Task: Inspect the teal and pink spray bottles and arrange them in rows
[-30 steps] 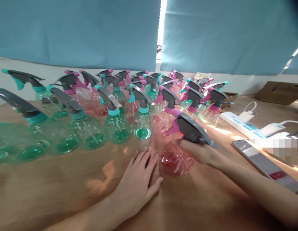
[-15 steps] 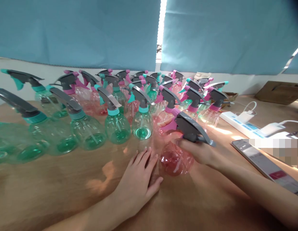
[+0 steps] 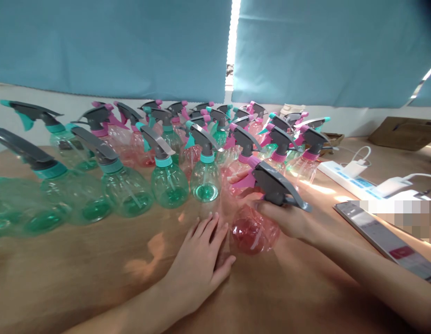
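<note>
My right hand (image 3: 285,215) is wrapped round the neck of a pink spray bottle (image 3: 252,234) with a grey head and pink trigger. One finger reaches along the trigger, and the bottle stands on the wooden table (image 3: 107,273). My left hand (image 3: 203,257) lies flat on the tabletop, palm down, fingers stretched out, just left of that bottle and holding nothing. Beyond its fingertips stand a clear green spray bottle (image 3: 205,183) and another green spray bottle (image 3: 170,185) with turquoise collars.
Several more green and pink spray bottles crowd the table behind and to the left. On the right are a white power strip (image 3: 350,181) with plugged-in chargers and a phone (image 3: 385,241). A cardboard box (image 3: 405,133) sits farther back. Blue blinds (image 3: 111,51) hang behind.
</note>
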The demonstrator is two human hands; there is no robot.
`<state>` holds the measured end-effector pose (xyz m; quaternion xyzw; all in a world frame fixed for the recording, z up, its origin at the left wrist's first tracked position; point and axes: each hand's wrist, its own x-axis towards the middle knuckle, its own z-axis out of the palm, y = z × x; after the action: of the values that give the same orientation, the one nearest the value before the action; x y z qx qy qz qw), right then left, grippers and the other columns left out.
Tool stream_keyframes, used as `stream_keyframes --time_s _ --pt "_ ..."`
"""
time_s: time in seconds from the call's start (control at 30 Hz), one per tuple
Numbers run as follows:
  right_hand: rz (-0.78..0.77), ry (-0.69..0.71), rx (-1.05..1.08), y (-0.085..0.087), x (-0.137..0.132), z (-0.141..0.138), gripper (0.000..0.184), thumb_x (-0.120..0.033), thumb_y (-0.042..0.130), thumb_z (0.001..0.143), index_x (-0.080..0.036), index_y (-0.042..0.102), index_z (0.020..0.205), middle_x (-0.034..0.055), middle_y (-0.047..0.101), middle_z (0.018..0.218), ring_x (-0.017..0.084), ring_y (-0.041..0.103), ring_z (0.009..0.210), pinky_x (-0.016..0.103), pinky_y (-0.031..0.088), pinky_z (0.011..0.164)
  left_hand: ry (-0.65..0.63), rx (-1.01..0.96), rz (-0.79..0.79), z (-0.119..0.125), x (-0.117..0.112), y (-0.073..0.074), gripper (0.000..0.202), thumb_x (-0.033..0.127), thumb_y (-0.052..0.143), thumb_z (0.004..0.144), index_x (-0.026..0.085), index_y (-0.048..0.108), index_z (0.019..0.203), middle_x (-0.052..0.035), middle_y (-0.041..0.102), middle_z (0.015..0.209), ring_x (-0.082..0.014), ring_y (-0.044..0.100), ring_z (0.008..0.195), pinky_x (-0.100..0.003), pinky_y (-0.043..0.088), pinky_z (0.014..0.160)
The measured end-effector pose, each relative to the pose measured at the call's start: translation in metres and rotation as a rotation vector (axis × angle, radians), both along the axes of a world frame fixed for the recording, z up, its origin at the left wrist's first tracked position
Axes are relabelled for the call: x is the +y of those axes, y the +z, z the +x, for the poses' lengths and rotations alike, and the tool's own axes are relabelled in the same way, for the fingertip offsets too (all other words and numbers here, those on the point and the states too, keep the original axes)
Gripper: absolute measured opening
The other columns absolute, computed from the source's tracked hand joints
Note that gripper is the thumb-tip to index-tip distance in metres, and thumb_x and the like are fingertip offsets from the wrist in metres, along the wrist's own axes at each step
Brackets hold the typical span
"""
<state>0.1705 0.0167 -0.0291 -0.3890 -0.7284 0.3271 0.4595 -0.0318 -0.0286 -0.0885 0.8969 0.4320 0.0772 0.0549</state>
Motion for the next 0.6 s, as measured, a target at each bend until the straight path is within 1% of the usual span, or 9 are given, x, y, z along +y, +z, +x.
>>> stream_keyframes --time_s 0.07,0.17,0.23,0.33,0.4,0.53,0.6 --pt "-0.016 0.026 0.003 0.0004 -0.0002 0.0001 0.024 -0.015 0.051 0.072 -0.024 0.063 0.091 -0.0023 0.063 0.067 0.017 0.062 0.061 0.032 0.053 0.063 0.002 0.003 -0.001 0.0002 -0.0001 0.0003 0.057 0.038 0.056 0.091 0.011 0.045 0.141 -0.0176 0.042 0.147 -0.0334 0.038 0.136 -0.053 0.035 0.108" --pt "-0.027 0.017 0.0 0.0003 -0.0008 0.001 0.021 -0.014 0.051 0.072 -0.024 0.062 0.086 -0.0026 0.063 0.065 0.02 0.067 0.074 0.034 0.054 0.069 0.007 0.011 0.003 0.0005 -0.0008 0.0004 0.057 0.037 0.056 0.092 0.011 0.044 0.141 -0.0179 0.043 0.147 -0.0333 0.038 0.136 -0.053 0.035 0.108" --pt "-0.028 0.006 -0.001 -0.0001 -0.0008 0.0017 0.02 -0.012 0.052 0.072 -0.024 0.062 0.083 -0.0028 0.062 0.064 0.022 0.068 0.081 0.034 0.055 0.072 0.007 0.018 0.001 0.0006 -0.0016 0.0004 0.057 0.037 0.055 0.092 0.011 0.045 0.141 -0.018 0.043 0.147 -0.0332 0.038 0.135 -0.053 0.034 0.108" --pt "-0.041 0.014 0.002 -0.0009 -0.0004 0.0021 0.021 -0.012 0.052 0.072 -0.024 0.062 0.085 -0.0025 0.064 0.065 0.023 0.068 0.088 0.034 0.054 0.074 0.007 0.023 -0.005 0.0006 -0.0023 0.0006 0.057 0.037 0.056 0.091 0.011 0.045 0.14 -0.0179 0.044 0.146 -0.0331 0.039 0.135 -0.053 0.035 0.108" --pt "-0.045 0.009 0.0 -0.0009 -0.0001 0.0019 0.021 -0.012 0.052 0.072 -0.024 0.063 0.086 -0.0027 0.064 0.065 0.022 0.068 0.088 0.033 0.054 0.073 0.01 0.021 -0.003 0.0007 -0.0019 0.0008 0.057 0.038 0.056 0.091 0.011 0.045 0.141 -0.0178 0.043 0.146 -0.0331 0.039 0.135 -0.053 0.035 0.108" --pt "-0.02 0.001 0.009 0.0002 -0.0005 0.0011 0.018 -0.011 0.052 0.07 -0.024 0.061 0.08 -0.0038 0.06 0.061 0.021 0.068 0.08 0.031 0.054 0.067 0.006 0.016 0.002 0.0007 -0.0004 0.0012 0.056 0.038 0.055 0.092 0.011 0.046 0.14 -0.0178 0.043 0.146 -0.0333 0.038 0.136 -0.053 0.035 0.108" --pt "-0.009 0.001 0.014 0.0004 -0.0008 0.001 0.018 -0.011 0.053 0.07 -0.024 0.061 0.08 -0.004 0.06 0.06 0.021 0.068 0.077 0.031 0.054 0.067 0.003 0.018 -0.001 0.0007 -0.0002 0.0014 0.056 0.037 0.055 0.092 0.01 0.046 0.14 -0.018 0.044 0.146 -0.0332 0.038 0.135 -0.053 0.035 0.108"
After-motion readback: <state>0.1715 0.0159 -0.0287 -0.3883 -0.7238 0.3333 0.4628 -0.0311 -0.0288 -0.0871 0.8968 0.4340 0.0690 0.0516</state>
